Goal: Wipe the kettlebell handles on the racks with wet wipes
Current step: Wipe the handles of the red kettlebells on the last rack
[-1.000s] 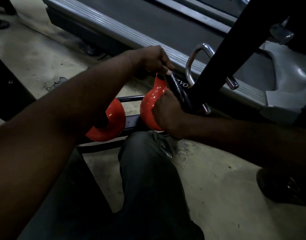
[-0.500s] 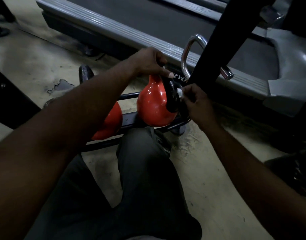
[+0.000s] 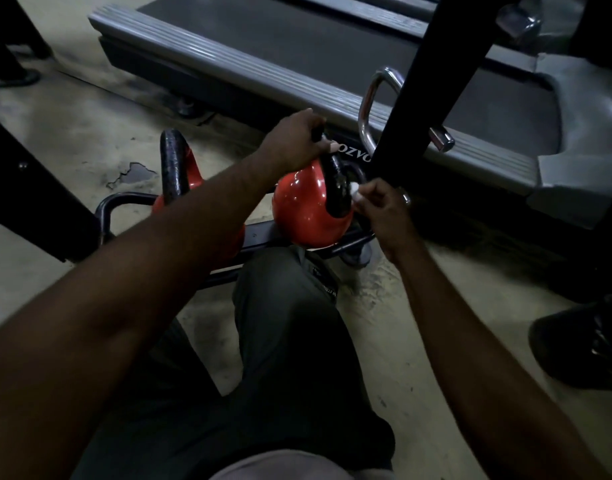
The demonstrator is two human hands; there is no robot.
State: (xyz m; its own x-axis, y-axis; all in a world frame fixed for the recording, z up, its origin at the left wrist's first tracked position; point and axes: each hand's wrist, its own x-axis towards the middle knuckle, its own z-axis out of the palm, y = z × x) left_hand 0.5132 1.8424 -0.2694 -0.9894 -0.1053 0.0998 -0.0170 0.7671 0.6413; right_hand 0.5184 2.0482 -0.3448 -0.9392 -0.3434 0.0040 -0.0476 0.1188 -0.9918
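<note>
The black handle (image 3: 334, 181) was gripped at its top by the left hand (image 3: 294, 140); a white wipe (image 3: 353, 188) was pinched against it by the right hand (image 3: 384, 209). The red kettlebell (image 3: 304, 209) was seated at the right end of the rack (image 3: 124, 198).

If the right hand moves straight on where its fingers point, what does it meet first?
Probably the black handle of the red kettlebell; the wipe that the right hand pinches seems almost touching it.
</note>
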